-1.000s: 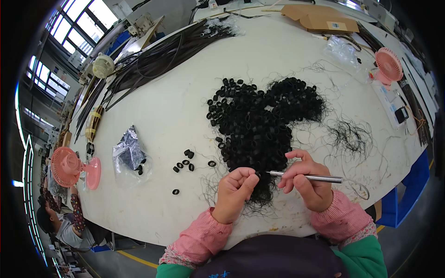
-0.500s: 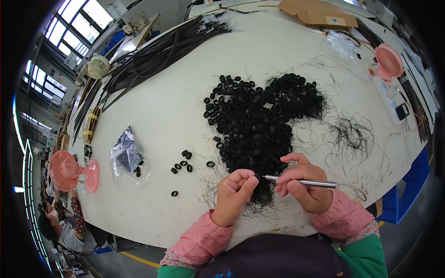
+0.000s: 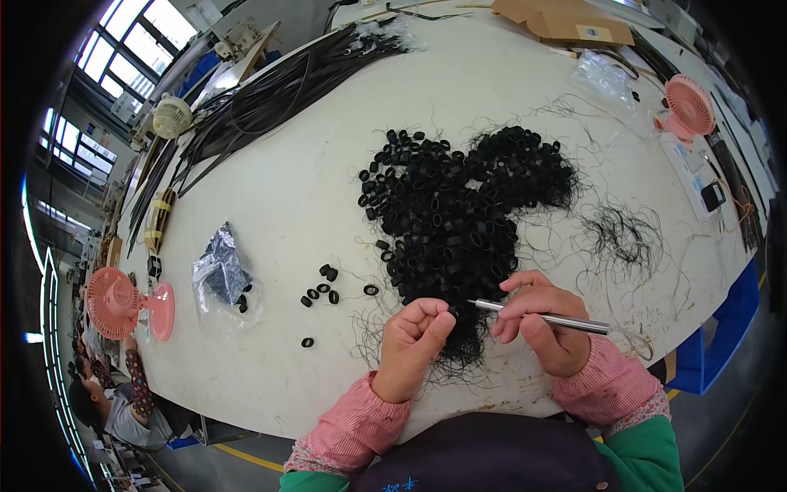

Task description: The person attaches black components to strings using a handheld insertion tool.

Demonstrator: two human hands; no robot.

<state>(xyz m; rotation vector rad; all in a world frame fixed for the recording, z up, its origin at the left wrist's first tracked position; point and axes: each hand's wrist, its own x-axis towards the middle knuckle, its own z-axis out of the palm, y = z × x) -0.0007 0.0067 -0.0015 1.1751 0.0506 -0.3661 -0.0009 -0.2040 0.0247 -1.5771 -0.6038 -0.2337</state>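
Note:
A large heap of small black loops (image 3: pixel 438 217) with loose threads covers the middle of the table. In front of it my left hand (image 3: pixel 412 344) pinches a black loop (image 3: pixel 453 312) between thumb and forefinger, with most of the loop hidden by the fingers. My right hand (image 3: pixel 548 324) grips a slim silver pen-shaped tool (image 3: pixel 566 322). Its thin tip points left toward the pinched loop, a small gap apart from it, and a pale cord trails from its rear end.
Several loose loops (image 3: pixel 324 289) and a clear plastic bag (image 3: pixel 225 279) lie to the left. Pink fans (image 3: pixel 115 302) stand at both sides. A thread tangle (image 3: pixel 621 238) lies right, black strips (image 3: pixel 270 102) far left, cardboard (image 3: pixel 566 20) at the back. A person (image 3: pixel 123 402) sits at left.
My right hand has drawn the pen-shaped tool slightly to the right, so its tip has come away from the loop. The left hand keeps its pinch, almost unmoved.

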